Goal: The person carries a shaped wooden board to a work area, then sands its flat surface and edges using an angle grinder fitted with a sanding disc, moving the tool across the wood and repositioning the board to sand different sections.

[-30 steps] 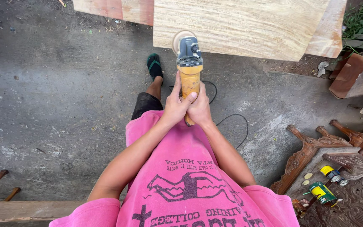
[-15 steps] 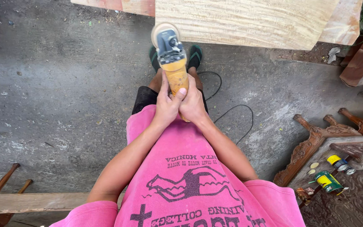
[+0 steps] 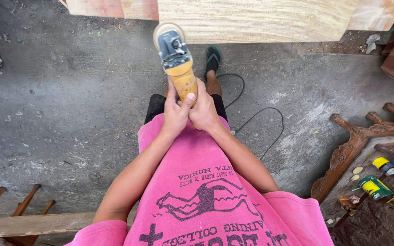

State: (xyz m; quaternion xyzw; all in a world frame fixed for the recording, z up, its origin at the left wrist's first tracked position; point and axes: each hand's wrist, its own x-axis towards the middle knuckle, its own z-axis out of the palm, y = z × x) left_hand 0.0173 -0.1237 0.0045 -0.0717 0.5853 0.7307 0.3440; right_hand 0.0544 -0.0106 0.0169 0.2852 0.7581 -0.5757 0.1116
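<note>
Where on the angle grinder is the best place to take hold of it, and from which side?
Grip the angle grinder by its long yellow body, coming from the rear, as the left hand and right hand do now. The body is slim enough to wrap, and it keeps fingers away from the sanding disc at the front, near the wooden plank.

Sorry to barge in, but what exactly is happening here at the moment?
A person in a pink shirt holds a yellow angle grinder with both hands: the left hand and right hand wrap its handle side by side. The disc end points toward the lower edge of a pale wooden panel; whether it touches the wood cannot be told. A black cord loops over the concrete floor. Carved wooden pieces and small cans lie to the right.
</note>
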